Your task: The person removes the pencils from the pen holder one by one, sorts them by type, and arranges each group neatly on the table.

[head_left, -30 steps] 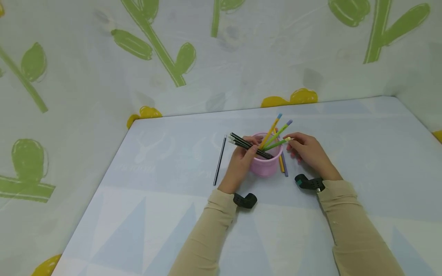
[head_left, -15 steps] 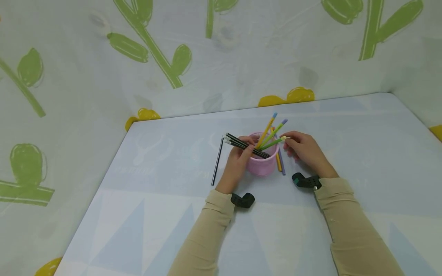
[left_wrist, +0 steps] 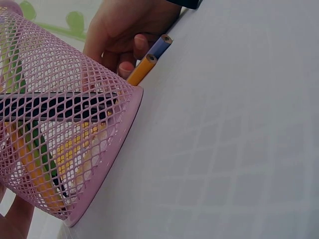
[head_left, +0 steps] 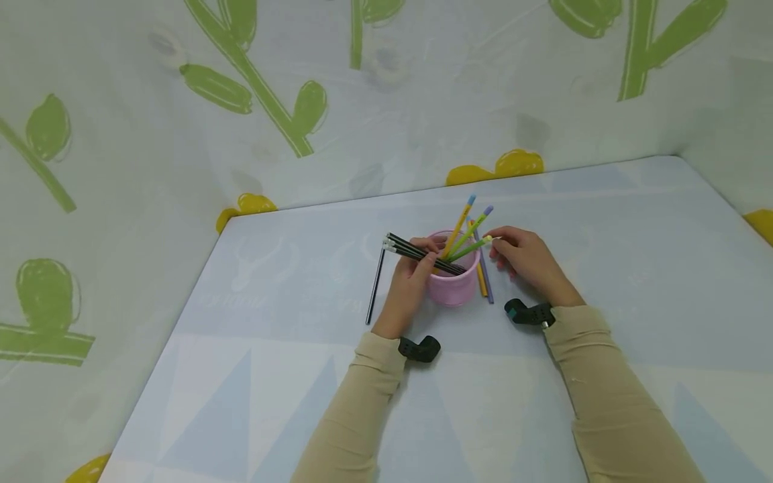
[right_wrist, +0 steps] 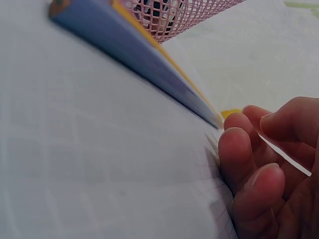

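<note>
A pink mesh pencil cup (head_left: 453, 288) stands on the table with yellow and green pencils (head_left: 471, 228) leaning in it. A bundle of black pencils (head_left: 401, 247) lies slanted over its left rim, white ends outward. My left hand (head_left: 410, 285) grips the cup from the left, its thumb over the black pencils; part of its fingers is hidden. On the other side, my right hand (head_left: 528, 258) is close to the end of a green pencil (head_left: 474, 248), thumb near the index finger. The right wrist view shows its loosely curled fingers (right_wrist: 237, 149) with nothing visible between them.
A single black pencil (head_left: 375, 288) lies left of my left hand. Blue and yellow pencils (left_wrist: 159, 46) lie on the table against the cup's right side. Behind the table (head_left: 290, 402) rises a wall (head_left: 423, 121) with a leaf pattern.
The whole scene has shifted slightly left in the head view. Relative to the cup and pencils, both hands keep nearly the same places.
</note>
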Tool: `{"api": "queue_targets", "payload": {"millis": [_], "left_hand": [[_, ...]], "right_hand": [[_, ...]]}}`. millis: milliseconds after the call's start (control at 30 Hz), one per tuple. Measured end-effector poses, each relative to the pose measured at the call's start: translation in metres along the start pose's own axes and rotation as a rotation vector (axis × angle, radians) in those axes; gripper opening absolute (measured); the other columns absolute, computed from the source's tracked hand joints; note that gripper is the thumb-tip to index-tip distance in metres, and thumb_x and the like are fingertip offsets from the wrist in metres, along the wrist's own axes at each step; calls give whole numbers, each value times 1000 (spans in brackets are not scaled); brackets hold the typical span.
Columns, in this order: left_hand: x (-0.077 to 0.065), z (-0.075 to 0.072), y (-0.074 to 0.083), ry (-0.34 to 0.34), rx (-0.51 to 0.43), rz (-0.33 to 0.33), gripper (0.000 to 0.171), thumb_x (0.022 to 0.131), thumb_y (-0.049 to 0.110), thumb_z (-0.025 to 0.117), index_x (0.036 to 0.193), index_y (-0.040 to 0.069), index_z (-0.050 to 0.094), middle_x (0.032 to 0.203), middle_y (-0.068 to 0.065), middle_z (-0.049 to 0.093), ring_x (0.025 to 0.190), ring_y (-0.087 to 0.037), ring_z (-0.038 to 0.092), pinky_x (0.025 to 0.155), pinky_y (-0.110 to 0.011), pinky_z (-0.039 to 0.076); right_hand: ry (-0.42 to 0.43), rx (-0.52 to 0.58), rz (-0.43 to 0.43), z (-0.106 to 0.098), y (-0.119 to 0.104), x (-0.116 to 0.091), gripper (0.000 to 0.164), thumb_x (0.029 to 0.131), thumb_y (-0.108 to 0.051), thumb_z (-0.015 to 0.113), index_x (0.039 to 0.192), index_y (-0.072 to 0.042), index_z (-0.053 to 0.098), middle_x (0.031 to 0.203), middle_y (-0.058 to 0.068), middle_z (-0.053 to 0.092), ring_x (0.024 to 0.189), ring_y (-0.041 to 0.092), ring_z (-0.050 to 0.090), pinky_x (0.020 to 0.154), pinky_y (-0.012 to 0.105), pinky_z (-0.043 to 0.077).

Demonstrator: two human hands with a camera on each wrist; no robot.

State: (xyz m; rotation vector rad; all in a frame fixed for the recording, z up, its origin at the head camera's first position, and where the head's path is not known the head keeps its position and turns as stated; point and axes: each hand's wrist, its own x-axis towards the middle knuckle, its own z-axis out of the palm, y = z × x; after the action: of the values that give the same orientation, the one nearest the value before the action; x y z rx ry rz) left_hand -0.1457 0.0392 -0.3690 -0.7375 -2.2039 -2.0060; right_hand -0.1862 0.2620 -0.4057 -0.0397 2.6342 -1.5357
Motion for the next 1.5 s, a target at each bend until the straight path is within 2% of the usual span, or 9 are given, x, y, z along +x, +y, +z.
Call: {"api": "queue_targets", "payload": {"millis": [133, 500, 1033, 1233, 1500], "left_hand": [[-1, 0, 0, -2, 14, -7, 22, 94, 13, 40, 106, -5, 44, 121, -19, 49, 118, -23, 43, 97, -32, 34], [-2, 1, -1, 0, -48, -28, 20, 94, 10, 40, 105, -6, 43, 124, -18, 49, 118, -23, 43, 95, -33, 36], [-3, 3, 2, 9, -9, -10, 21, 94, 12, 39, 106, -6, 43, 123, -17, 49, 118, -23, 44, 95, -34, 36], [-2, 2, 1, 10, -29, -3, 22, 94, 11, 38, 105, -7, 43, 124, -19, 49, 118, -26, 43, 96, -34, 35], [-1, 6, 0, -1, -54, -5, 22, 94, 11, 39, 104, -8, 42, 124, -20, 48, 118, -25, 44, 97, -36, 33]], "right_hand": [[-1, 6, 8, 1, 0, 1, 30, 94, -27, 41, 119, -13, 51, 88, 9, 57, 69, 21, 51, 51, 28, 45], [-3, 18, 11, 2, -2, -1, 27, 94, -23, 41, 118, -14, 52, 86, 9, 56, 67, 22, 51, 50, 29, 45], [-5, 9, -20, -1, -3, -1, 27, 94, -23, 41, 116, -13, 53, 84, 10, 56, 64, 23, 51, 47, 25, 43], [-12, 7, -12, 0, -5, 0, 25, 94, -23, 40, 115, -16, 53, 84, 9, 56, 65, 23, 50, 47, 23, 41], [-10, 14, -20, -4, -1, -3, 26, 94, -23, 40, 115, -14, 53, 84, 9, 56, 65, 22, 51, 48, 24, 42]]}}
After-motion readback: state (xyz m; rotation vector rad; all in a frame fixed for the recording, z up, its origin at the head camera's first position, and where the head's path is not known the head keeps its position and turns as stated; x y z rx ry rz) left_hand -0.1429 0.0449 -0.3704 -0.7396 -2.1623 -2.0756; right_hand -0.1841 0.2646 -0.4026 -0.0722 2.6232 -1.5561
